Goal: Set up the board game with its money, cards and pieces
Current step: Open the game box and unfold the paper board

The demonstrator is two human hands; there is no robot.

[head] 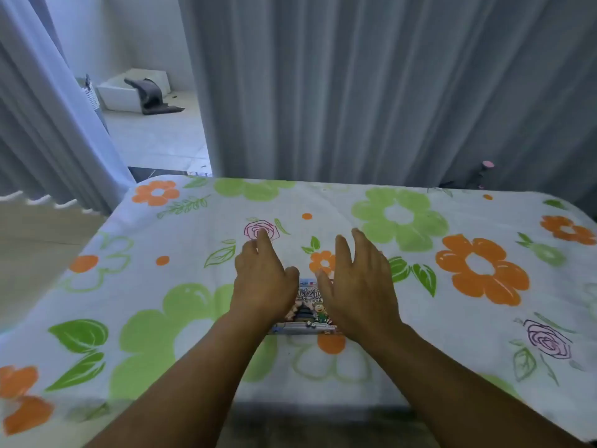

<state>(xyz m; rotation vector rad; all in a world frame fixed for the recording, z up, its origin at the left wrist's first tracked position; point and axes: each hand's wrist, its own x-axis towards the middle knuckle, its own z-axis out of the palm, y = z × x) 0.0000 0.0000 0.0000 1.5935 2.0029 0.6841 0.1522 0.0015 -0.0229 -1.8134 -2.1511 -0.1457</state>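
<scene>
Floral cloth (420,286) bears the game box (307,310), lying below and between both hands, left (263,279) and right (357,289), fingers straight, holding nothing.

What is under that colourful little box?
A flowered cloth; an orange flower shows at the near edge of the box. Whatever lies directly beneath is covered.

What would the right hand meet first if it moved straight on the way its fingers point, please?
Likely only the flowered tablecloth ahead of the right hand, then the grey curtain past the far edge; depth is unclear.
</scene>
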